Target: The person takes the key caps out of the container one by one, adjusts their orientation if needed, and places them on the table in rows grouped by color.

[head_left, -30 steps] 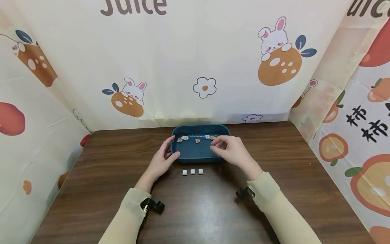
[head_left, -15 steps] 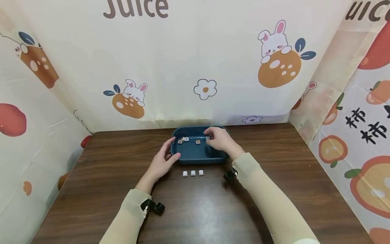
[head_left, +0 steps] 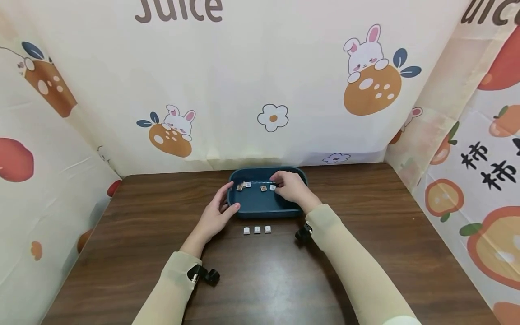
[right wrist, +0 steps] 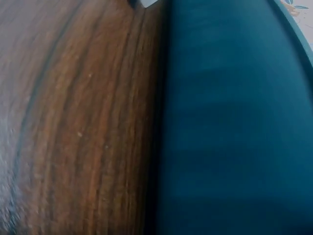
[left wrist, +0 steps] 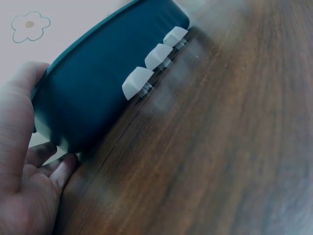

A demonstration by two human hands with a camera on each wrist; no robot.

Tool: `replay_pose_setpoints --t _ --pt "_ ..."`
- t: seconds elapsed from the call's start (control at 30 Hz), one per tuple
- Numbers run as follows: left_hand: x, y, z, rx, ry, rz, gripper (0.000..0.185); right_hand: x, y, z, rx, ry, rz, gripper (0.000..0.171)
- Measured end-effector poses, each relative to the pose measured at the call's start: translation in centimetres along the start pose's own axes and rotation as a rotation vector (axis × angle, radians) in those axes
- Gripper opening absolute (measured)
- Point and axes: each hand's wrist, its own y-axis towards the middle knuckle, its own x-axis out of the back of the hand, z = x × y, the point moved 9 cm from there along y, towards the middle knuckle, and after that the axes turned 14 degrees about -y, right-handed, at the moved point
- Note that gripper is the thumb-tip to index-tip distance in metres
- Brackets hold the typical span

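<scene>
A dark blue tray (head_left: 260,211) sits at the table's far middle with several small brown and white keycaps (head_left: 263,188) in it. My left hand (head_left: 217,212) grips the tray's left end, thumb on the near wall and fingers at the rim; in the left wrist view that hand (left wrist: 19,161) lies against the tray (left wrist: 98,98). My right hand (head_left: 290,187) reaches into the tray's right part, fingers curled down beside a white keycap (head_left: 272,187). Whether it pinches one is hidden. Three white keycaps (head_left: 257,229) stand in a row before the tray. The right wrist view shows only the tray wall (right wrist: 234,122).
The brown wooden table (head_left: 260,280) is enclosed by printed cloth walls (head_left: 260,90) at the back and both sides. The row of keycaps (left wrist: 159,56) stands close to the tray's near wall.
My right hand went from above the tray's near right rim into the tray, then shifted slightly left among the keycaps. The left hand and tray stayed put.
</scene>
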Motion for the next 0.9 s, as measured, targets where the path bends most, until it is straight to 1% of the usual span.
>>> replay_pose_setpoints --t 0.1,0.23,0.47,0.73,0.9 --pt "0.04 0.0 0.06 -0.001 -0.001 0.005 0.072 -0.19 0.03 0.48 0.033 -0.015 0.005 0.033" --pt "0.03 0.06 0.05 -0.007 -0.001 0.008 0.072 -0.35 0.08 0.69 0.051 -0.04 0.009 0.034" --pt "-0.07 0.12 0.18 -0.008 0.007 0.008 0.071 -0.41 0.09 0.85 0.081 -0.096 -0.002 0.032" --pt "0.16 -0.04 0.19 -0.005 0.014 0.0 0.072 -0.39 0.19 0.77 0.062 -0.095 -0.021 0.035" --pt "0.15 0.03 0.21 -0.006 0.005 0.001 0.071 -0.46 0.27 0.5 0.048 -0.099 -0.021 0.034"
